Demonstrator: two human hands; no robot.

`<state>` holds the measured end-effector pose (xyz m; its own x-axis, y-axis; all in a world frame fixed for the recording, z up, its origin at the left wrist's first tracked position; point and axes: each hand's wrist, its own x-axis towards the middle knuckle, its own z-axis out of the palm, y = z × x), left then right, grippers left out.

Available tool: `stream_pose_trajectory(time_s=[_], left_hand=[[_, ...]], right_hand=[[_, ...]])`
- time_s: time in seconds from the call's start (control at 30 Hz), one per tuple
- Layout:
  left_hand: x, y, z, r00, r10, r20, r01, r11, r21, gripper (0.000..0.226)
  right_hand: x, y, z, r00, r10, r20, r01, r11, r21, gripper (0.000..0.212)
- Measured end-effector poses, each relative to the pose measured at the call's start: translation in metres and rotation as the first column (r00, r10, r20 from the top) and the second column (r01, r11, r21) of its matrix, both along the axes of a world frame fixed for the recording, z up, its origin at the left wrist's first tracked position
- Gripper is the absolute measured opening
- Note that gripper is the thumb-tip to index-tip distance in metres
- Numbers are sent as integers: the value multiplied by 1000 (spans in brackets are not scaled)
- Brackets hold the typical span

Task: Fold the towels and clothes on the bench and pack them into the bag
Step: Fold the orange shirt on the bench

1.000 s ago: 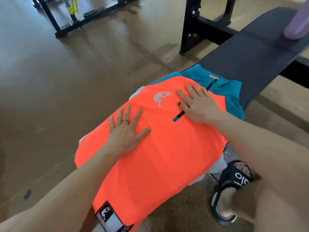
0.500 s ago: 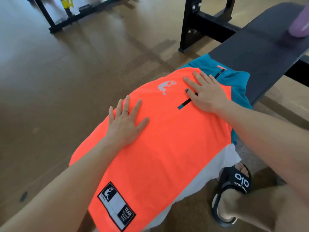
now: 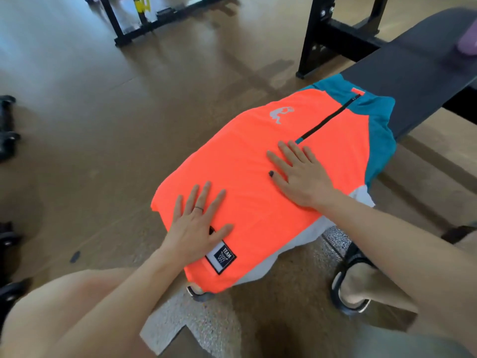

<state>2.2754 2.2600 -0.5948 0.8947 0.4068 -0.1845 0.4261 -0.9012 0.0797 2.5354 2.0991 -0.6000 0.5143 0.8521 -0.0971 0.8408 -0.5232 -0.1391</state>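
Gym bench [image 3: 402, 73], orange shirt [image 3: 258, 177], patch [image 3: 221, 257] ("TEAM").

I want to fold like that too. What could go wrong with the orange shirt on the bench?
1. The orange shirt is wider than the bench and its edges overhang, so it might slide off.
2. Both hands, left and right, lie flat without gripping, so it could shift.
3. The white cloth underneath may bunch up in the fold.

Gym: padded bench [image 3: 402, 73], black rack frame [image 3: 313, 34].
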Motion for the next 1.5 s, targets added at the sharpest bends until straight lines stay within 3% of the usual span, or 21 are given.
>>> stream_pose_trajectory(time_s=[0.23, 0.4, 0.57, 0.7, 0.77, 0.87, 0.97, 1.03, 1.1, 1.2, 1.23, 1.33, 1.37, 1.5], left_hand=[[-34, 7, -3, 1000, 6, 22, -6, 1000, -1, 83], [-27, -3, 6, 997, -3, -72, 4, 1000, 7, 100], [43, -42, 22, 967, -234, -104, 231, 972, -46, 104], [98, -83, 11, 935, -344, -87, 341, 939, -44, 99], [98, -89, 4, 941, -335, -50, 335, 942, -20, 93], [73, -78, 0, 964, -258, 57, 260, 966, -18, 76], [33, -49, -6, 978, 122, 167, -119, 992, -32, 64], [5, -28, -8, 850, 469, 239, -455, 883, -113, 63], [-15, -16, -5, 618, 754, 225, -680, 656, -328, 67], [-37, -3, -14, 243, 970, 13, -691, 183, -700, 71], [-43, -4, -15, 174, 985, -16, -646, 102, -756, 66], [-55, -5, -16, 136, 990, 25, -650, 108, -752, 21], [-55, -6, -13, 131, 991, 13, -635, 94, -766, 15], [-55, -12, -2, 128, 965, -228, -450, -148, -880, 22]], right_hand=[[7, -52, 5, 996, -86, 18, 86, 996, -12, 74], [28, -90, 18, 991, -129, 22, 130, 986, -102, 68], [65, -108, 35, 974, -190, -127, 183, 981, -61, 58], [86, -132, 32, 931, -278, -237, 262, 960, -100, 62], [90, -141, 26, 932, -280, -230, 256, 958, -129, 64], [76, -131, 26, 974, -224, -25, 221, 972, -74, 65], [33, -103, 29, 999, -41, -30, 40, 999, -10, 65], [-3, -83, 24, 991, 95, -91, -99, 994, -51, 72], [-33, -63, 17, 977, 197, -86, -204, 976, -76, 79], [-67, -40, 13, 952, 298, -75, -303, 950, -72, 82], [-76, -35, 12, 944, 323, -66, -327, 942, -68, 82], [-92, -30, 12, 939, 337, -68, -341, 938, -63, 81], [-95, -30, 12, 942, 330, -68, -334, 941, -61, 80], [-100, -28, 14, 951, 306, -47, -309, 949, -68, 81]])
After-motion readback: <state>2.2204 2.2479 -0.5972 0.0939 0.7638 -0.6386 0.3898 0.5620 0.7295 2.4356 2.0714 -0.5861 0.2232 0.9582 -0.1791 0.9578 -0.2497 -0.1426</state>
